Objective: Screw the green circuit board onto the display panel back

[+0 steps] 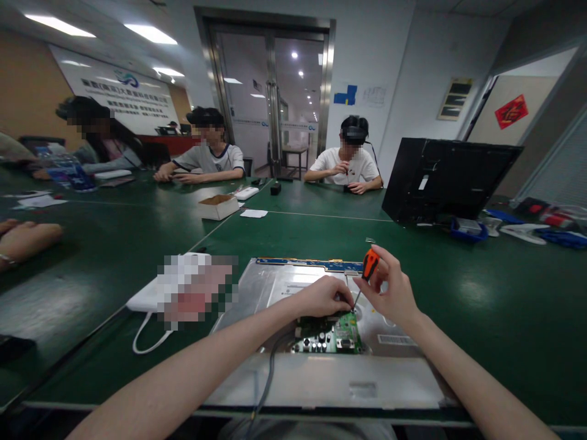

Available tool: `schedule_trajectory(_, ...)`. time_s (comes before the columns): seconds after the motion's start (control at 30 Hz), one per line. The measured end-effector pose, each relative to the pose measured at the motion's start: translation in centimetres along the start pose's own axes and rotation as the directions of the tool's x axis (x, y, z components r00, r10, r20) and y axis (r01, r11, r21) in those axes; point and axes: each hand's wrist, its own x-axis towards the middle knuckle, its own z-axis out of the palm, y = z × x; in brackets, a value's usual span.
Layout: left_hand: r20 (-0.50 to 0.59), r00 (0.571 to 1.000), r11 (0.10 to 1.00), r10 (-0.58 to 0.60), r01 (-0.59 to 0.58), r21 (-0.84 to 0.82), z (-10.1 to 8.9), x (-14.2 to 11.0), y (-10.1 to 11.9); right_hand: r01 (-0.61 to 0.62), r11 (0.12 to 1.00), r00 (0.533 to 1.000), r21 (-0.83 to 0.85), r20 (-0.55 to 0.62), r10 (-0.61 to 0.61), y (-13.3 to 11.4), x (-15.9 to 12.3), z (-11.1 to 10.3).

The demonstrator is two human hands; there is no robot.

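RH: fingers pinched rd screwdrvr | tip at PCB cnr | LH: fingers curled nr tip, hold can't tell

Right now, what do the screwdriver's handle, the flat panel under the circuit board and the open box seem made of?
Screwdriver's handle: probably plastic, perhaps rubber-coated; moulded orange and black. Flat panel: likely sheet metal; silvery-grey, dull sheen. Open box: perhaps cardboard; matte, pale sides, brown interior.

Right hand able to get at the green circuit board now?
Likely yes: the near part of the green circuit board lies uncovered, close by. But the right hand holds a screwdriver, and the left hand partly blocks the far edge.
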Motion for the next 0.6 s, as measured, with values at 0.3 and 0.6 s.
schedule_trajectory(0.3, 0.006, 1.0, 1.0, -0.024, 0.024, 0.0, -0.15, -0.01, 0.2, -0.004, 0.999, 0.998, 0.054, 0.058, 0.001, -0.6, 0.26, -0.35)
schedule_trajectory(0.6, 0.006, 1.0, 1.0, -0.025, 0.025, -0.001, -0.13, 0.04, 0.15, 0.018, 1.0, 1.0, 0.024, -0.014, -0.018, -0.69, 0.3, -0.2)
